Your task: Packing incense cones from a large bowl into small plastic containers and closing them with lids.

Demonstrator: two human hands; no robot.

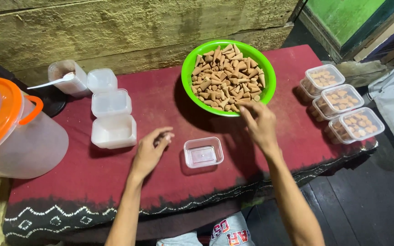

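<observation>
Right hand (pixel 260 122) at the near rim of the green bowl (pixel 189 68), fingers pinched narrow among the brown cones (pixel 226 77) heaped in it; can't tell if a cone is held. Left hand (pixel 150 150) rests on the counter (pixel 160 100), fingers curled around something small, unclear what. Empty clear tub (pixel 203 153) sits between the hands near the front edge. Three lidded tubs (pixel 343 107) of cones stack at the right edge. Empty white tubs (pixel 111 116) at left, big jar (pixel 19 136) at the left edge.

I see a low table (pixel 92 182) under a red cloth (pixel 160 105), its far edge against a rough, yellowish wooden wall (pixel 115 32); dark plank floor (pixel 365 196) lies right.
</observation>
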